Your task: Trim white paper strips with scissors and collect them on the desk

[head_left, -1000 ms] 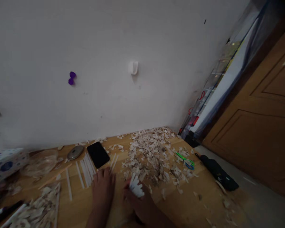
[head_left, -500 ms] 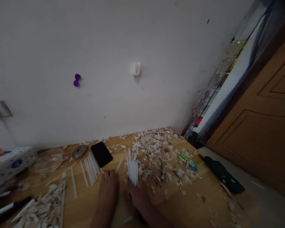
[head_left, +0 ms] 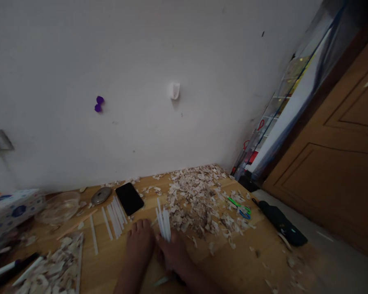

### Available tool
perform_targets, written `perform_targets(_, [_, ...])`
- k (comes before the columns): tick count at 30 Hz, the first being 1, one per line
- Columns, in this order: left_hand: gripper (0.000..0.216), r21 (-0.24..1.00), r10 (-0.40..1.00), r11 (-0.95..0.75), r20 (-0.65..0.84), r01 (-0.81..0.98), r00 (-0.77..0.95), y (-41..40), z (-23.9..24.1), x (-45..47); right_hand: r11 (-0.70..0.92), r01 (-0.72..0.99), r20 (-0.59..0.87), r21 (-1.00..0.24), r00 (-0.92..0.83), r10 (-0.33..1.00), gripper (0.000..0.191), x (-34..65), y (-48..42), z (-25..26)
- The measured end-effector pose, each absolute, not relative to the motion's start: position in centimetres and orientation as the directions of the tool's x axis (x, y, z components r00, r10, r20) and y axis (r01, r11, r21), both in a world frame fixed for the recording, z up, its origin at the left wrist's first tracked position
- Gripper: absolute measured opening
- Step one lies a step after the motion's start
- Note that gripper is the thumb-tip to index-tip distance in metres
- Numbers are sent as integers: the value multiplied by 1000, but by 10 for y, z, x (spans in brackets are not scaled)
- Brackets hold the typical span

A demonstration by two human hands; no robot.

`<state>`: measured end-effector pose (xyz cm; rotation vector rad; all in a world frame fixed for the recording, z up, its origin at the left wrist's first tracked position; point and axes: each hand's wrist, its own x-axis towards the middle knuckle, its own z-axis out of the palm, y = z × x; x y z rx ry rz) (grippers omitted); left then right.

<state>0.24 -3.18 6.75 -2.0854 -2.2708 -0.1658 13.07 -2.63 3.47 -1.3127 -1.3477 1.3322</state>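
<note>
My right hand (head_left: 174, 251) is closed around a bundle of thin white strips (head_left: 164, 224), which stand up out of the fist and fan apart slightly at the top. Close on its left is my left hand (head_left: 140, 239), knuckles up and fingers curled down; its fingertips and whatever they hold are hidden. The end of another pale strip shows between the two hands, partly covered. More white strips (head_left: 115, 218) lie side by side on the wooden table (head_left: 110, 265), left of my left hand. A black phone (head_left: 129, 199) lies just beyond them.
Dry pale flakes (head_left: 196, 196) are heaped at the back right, with green and blue scissors (head_left: 241, 208) beside them. More chips (head_left: 55, 265) fill the front left. A grey oval object (head_left: 101, 195), a clear bowl (head_left: 58, 208) and a tissue box (head_left: 18, 208) stand at left.
My right hand has brought the bundle left, closer to my left hand, and its strips have spread a little. Less of the loose strip between the hands shows. The view has shifted slightly.
</note>
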Motion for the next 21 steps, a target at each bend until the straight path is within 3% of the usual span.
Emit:
perform_targets(5, [24,109,992,76,95,991,-86,-32,69,5,-63,130,-76,-989,-99,992,40,130,-28,35])
perform_targets(7, [21,201,989,104,79,974,-122,-29,68,2,-73,104,-85,-992,-112,990,46,131,-29,35])
perform_targets(9, [18,373,975,170,67,912,-210,-25,65,-2,-72,88,-82,-994,-120,989,52,133,-31,37])
perform_targets(11, [18,607,960,169,76,777,-268,-21,58,-6,-33,75,-41,-997,-106,994,54,136,-36,41])
perform_targets(14, [11,876,946,-8,163,483,-280,-17,49,-9,39,29,36,-999,-110,993,52,137,-40,47])
perform_targets(17, [6,961,941,-137,202,241,-273,-18,51,-8,56,-50,60,-997,-95,994,50,130,-34,47])
perform_targets(21, [26,983,957,-169,181,71,-226,-20,61,-4,70,-114,72,-991,-14,997,46,117,-17,39])
